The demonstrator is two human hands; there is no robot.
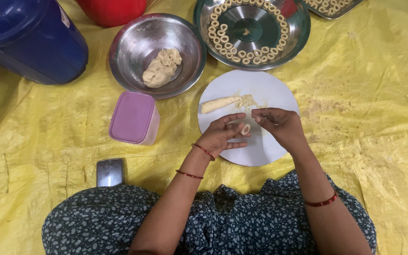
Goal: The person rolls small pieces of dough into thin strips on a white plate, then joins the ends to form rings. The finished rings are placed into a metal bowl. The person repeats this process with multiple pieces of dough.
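The left hand (pixel 223 133) hovers over the near part of a white round board (pixel 265 89), its fingers (pixel 233 117) spread loosely, and a small dough ring (pixel 245 129) sits at their tips. Whether the ring is pinched between thumb and finger or only touched cannot be told from here. The right hand (pixel 279 125) is just beside it, to the right of the ring, its fingers (pixel 262 115) curled narrow and drawn together toward the ring; no dough can be made out inside them.

On the far part of the board lies a dough roll (pixel 220 104), its length pointing left to right, with a few thin dough scraps (pixel 247 100) at its right end. The board rests on a yellow sheet (pixel 378 94) spread over the floor (no bench here). Beyond the board stands a steel plate (pixel 294 33) with many finished rings (pixel 223 47) laid in a band around its rim. To its left is a steel bowl (pixel 133 42) holding a dough lump (pixel 162 68). Just nearer than the bowl sits a box with a purple lid (pixel 131 117), and near that, close to the person's lap, a phone (pixel 109 172) lies flat. A blue drum (pixel 34 42) and a red tub (pixel 112 10) stand at the far left. Both wrists carry red bangles (pixel 321 202).
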